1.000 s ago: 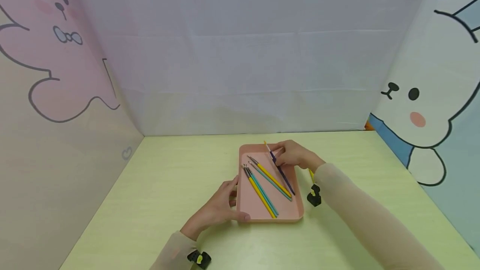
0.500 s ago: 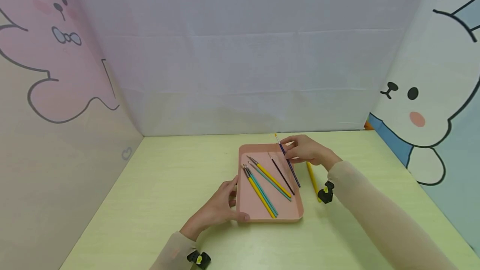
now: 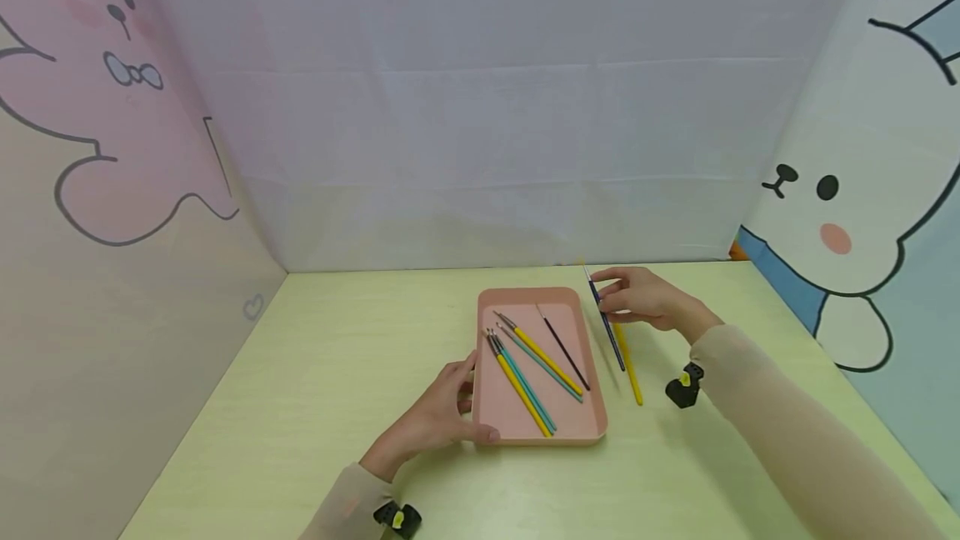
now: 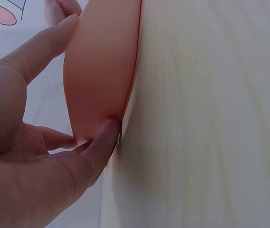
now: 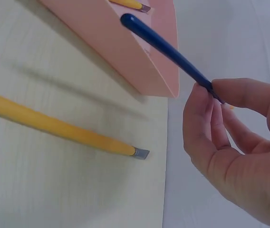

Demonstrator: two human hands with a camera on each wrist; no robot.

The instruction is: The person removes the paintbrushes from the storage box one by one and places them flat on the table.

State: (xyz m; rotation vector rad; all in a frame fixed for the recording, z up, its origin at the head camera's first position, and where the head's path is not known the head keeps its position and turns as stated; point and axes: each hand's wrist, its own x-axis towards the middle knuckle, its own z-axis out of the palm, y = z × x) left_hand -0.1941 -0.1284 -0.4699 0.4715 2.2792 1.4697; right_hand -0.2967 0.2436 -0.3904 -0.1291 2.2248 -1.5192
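Observation:
My right hand point(image 3: 645, 298) pinches a dark blue paintbrush point(image 3: 606, 327) between thumb and fingertips, bristle end pointing away and slanted. In the right wrist view its blue handle point(image 5: 166, 50) is raised above the table. Just under that hand lies a yellow-handled tool point(image 3: 628, 369), whose slanted grey tip point(image 5: 142, 153) shows in the right wrist view. My left hand point(image 3: 431, 415) grips the near left part of a pink tray point(image 3: 577, 419), with fingers along the left wall and thumb at the near corner. Several brushes lie in the tray, among them a thin dark paintbrush point(image 3: 566, 348).
Yellow and teal brushes point(image 3: 543, 358) lie slanted in the tray. The pale wooden table point(image 3: 360, 340) ends at a white cloth backdrop point(image 3: 480, 148). Side panels with cartoon animals point(image 3: 832, 215) stand left and right.
My right hand has carried the blue paintbrush rightward out over the tray's right edge. The thin dark brush and the yellow-handled tool have come into fuller view. My left hand has not moved.

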